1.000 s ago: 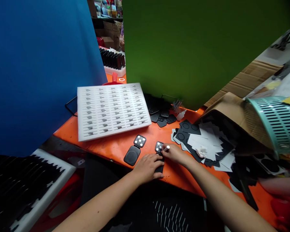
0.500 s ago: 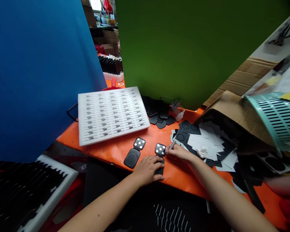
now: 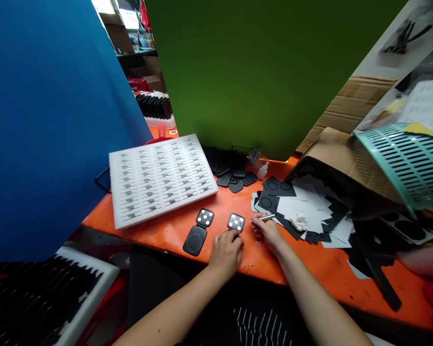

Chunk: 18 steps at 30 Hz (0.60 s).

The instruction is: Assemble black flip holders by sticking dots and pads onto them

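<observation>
On the orange table, a black hinged case (image 3: 235, 222) with white dots on its square part lies partly under my left hand (image 3: 226, 251), whose curled fingers cover its lower part. My right hand (image 3: 265, 229) pinches a thin metallic tool (image 3: 267, 217) just right of that case, apart from it. To the left lies a second black case (image 3: 195, 240), opened flat, its square part also bearing white dots.
A white foam tray (image 3: 162, 178) with rows of small metal pieces stands behind the cases. Black parts (image 3: 235, 185) and a small white bottle (image 3: 262, 171) lie further back. Paper and black sheets (image 3: 305, 211) pile up at right, beside a cardboard box (image 3: 346, 158) and teal basket (image 3: 411, 166).
My right hand has drawn slightly away from the dotted square, and the tool now points rightward. My left fingers have curled in over the case's lower part. The camera view has shifted.
</observation>
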Each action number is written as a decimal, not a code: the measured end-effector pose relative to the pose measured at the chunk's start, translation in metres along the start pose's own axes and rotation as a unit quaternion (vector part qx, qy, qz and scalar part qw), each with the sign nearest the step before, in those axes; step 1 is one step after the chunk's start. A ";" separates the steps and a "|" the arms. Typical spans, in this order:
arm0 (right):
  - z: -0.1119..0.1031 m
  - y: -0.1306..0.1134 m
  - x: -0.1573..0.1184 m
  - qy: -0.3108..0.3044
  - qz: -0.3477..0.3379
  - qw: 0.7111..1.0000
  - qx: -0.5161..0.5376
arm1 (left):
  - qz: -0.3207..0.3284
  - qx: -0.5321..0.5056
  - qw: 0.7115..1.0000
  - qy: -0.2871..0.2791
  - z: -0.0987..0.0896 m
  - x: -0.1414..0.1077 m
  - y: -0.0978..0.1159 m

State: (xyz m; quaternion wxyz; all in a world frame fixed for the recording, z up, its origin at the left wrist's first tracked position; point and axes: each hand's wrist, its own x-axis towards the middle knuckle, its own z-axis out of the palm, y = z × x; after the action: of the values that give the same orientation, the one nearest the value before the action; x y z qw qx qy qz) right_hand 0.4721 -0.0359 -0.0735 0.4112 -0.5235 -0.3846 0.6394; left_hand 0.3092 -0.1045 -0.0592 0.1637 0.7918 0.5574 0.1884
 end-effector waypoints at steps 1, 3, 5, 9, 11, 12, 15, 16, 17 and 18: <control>0.000 0.001 0.000 0.004 0.001 1.000 -0.008 | -0.002 0.007 1.000 0.001 -0.002 -0.001 -0.004; 0.000 0.001 -0.001 0.018 0.001 1.000 -0.012 | -0.009 0.022 1.000 0.002 -0.007 -0.004 -0.012; 0.000 -0.001 -0.001 0.029 -0.002 1.000 -0.006 | -0.018 0.035 0.999 0.008 -0.012 -0.008 -0.019; 0.003 -0.005 -0.004 0.044 -0.013 0.999 -0.003 | -0.035 0.056 0.997 0.027 -0.018 -0.011 -0.027; 0.005 -0.008 -0.006 0.043 -0.014 0.999 -0.001 | -0.049 0.067 0.996 0.035 -0.019 -0.012 -0.029; 0.006 -0.010 -0.006 0.039 -0.014 0.999 0.002 | -0.053 0.071 0.995 0.038 -0.019 -0.013 -0.030; 0.006 -0.011 -0.007 0.040 -0.019 0.999 0.004 | -0.049 0.077 0.995 0.035 -0.021 -0.015 -0.032; 0.004 -0.010 -0.007 0.050 -0.027 0.998 -0.006 | -0.041 0.078 0.996 0.032 -0.023 -0.015 -0.032; 0.002 -0.008 -0.009 0.063 -0.040 0.997 -0.027 | -0.031 0.079 0.996 0.030 -0.026 -0.013 -0.032; -0.001 -0.005 -0.011 0.081 -0.059 0.993 -0.061 | -0.019 0.081 0.996 0.030 -0.030 -0.008 -0.032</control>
State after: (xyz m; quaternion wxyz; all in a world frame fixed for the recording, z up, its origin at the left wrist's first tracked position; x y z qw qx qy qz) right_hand 0.4750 -0.0440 -0.0648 0.4452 -0.5744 -0.4185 0.5447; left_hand 0.2657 -0.1000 -0.0487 0.0857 0.7855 0.5908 0.1628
